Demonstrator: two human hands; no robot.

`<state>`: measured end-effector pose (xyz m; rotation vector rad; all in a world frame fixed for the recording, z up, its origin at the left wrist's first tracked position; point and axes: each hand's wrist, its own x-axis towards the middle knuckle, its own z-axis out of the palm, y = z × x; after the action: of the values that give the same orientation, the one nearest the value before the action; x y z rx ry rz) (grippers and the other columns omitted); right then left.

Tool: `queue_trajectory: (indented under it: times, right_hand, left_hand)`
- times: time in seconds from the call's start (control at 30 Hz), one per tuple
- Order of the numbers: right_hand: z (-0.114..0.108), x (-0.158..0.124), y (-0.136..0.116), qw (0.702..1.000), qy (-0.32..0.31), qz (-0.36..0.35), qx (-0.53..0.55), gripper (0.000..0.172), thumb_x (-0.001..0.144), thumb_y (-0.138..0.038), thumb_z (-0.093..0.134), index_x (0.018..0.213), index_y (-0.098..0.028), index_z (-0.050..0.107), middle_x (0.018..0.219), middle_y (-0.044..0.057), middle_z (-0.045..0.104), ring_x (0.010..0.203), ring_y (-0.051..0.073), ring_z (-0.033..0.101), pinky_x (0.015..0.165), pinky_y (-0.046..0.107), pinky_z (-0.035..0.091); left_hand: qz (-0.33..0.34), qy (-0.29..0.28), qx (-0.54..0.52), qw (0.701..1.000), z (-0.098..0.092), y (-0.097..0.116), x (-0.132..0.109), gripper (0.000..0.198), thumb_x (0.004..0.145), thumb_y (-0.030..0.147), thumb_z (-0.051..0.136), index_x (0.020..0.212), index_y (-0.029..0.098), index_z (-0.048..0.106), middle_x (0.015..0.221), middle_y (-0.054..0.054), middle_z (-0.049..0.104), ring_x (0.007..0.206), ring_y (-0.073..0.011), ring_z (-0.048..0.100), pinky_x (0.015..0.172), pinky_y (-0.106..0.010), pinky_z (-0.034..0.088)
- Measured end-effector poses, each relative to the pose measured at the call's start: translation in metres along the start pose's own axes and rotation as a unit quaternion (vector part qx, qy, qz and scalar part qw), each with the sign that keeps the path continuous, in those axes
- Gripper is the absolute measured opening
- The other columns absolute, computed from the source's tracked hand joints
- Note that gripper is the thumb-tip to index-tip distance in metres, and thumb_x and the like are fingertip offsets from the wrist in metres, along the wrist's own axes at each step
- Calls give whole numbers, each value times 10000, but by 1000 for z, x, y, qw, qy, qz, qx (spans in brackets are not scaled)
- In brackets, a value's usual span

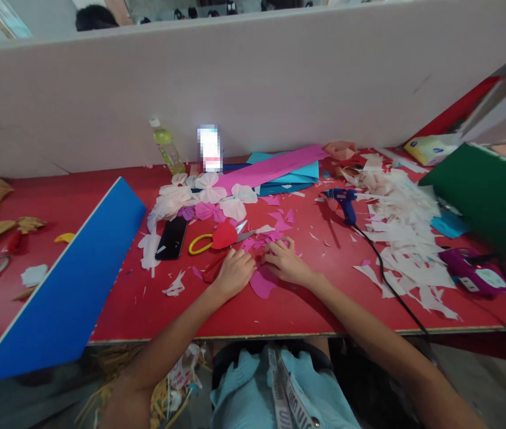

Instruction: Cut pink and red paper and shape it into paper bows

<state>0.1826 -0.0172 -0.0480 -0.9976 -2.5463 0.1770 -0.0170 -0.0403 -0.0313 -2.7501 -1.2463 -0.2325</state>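
My left hand (236, 271) rests on the red table with its fingers curled at the left edge of a pink paper piece (263, 285). Opposite it, my right hand (285, 262) has bent fingers closed on the same piece's upper part. The fingertips are partly hidden. Small pink paper scraps (259, 239) lie just beyond both hands. Yellow-handled scissors (199, 245) are to the upper left, partly covered by a red paper shape (224, 236). A red handle loop (211, 273) shows beside my left hand.
A blue board (74, 286) stands at left, a green board (485, 202) at right. A blue glue gun (344, 202) trails a cord. White scraps (407, 208), a phone (172, 238), paper flowers (210, 189), a bottle (167, 148) and a purple device (476, 273) surround the workspace.
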Motion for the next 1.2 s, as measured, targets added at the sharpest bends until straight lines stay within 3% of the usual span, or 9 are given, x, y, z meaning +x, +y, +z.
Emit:
queue_trajectory:
  times: [0.57,1.07,1.2]
  right_hand:
    - [5,0,2,998,3,-10,-69,166,897,-210,482,875,-189,646,923,59,580,889,192,463,930,434,175]
    - [1,-2,9,995,-13,-6,-100,237,934,-230,408,912,-193,641,934,77,579,930,207,448,945,441,167]
    - [-2,-3,11,994,6,10,-107,246,935,-219,400,910,-190,643,929,77,582,906,205,453,945,433,168]
  left_hand:
    - [45,13,18,999,1,-5,0,247,926,216,393,793,153,591,802,-65,598,826,-204,509,747,-365,322]
    - [37,3,12,999,-1,-5,1,259,928,205,379,814,151,605,800,-75,612,816,-204,512,751,-362,321]
    - [16,5,12,1000,-1,-2,1,258,922,211,384,809,155,608,795,-82,620,817,-214,516,753,-373,331]
